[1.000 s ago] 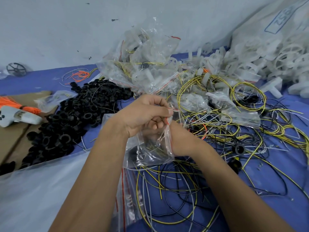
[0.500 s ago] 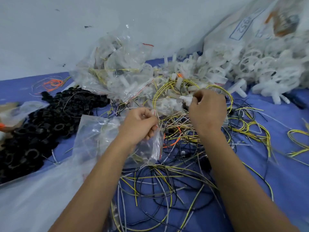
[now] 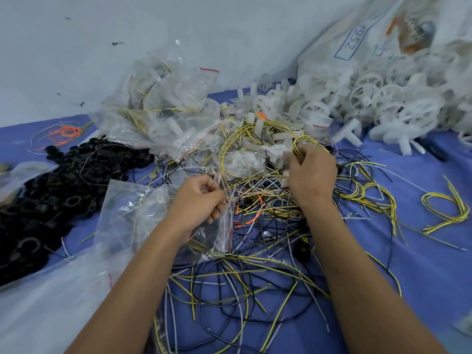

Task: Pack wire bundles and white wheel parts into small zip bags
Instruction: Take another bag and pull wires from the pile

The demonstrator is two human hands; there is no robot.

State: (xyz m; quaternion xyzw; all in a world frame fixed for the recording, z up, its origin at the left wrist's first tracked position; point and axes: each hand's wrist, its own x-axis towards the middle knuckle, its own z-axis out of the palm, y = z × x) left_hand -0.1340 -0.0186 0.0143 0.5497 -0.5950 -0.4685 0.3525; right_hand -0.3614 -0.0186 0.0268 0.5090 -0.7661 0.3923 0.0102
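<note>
Right hand (image 3: 310, 175) has left the bag (image 3: 224, 226), now clamped on a yellow coil (image 3: 306, 143); left hand (image 3: 198, 203) still pinches bag mouth. Loading next.

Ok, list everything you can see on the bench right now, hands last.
white plastic wheel parts: many, white, heaped far right
black plastic rings: many, black, piled left
filled clear zip bags: several, clear, stacked far centre
loose wires: many, yellow, black and white, tangled centre
orange wire bundle: one, orange, far left
blue table cover: one, blue, underneath
small clear zip bag: one, clear, held by left hand
yellow wire loop: one, yellow, gripped by right hand
</note>
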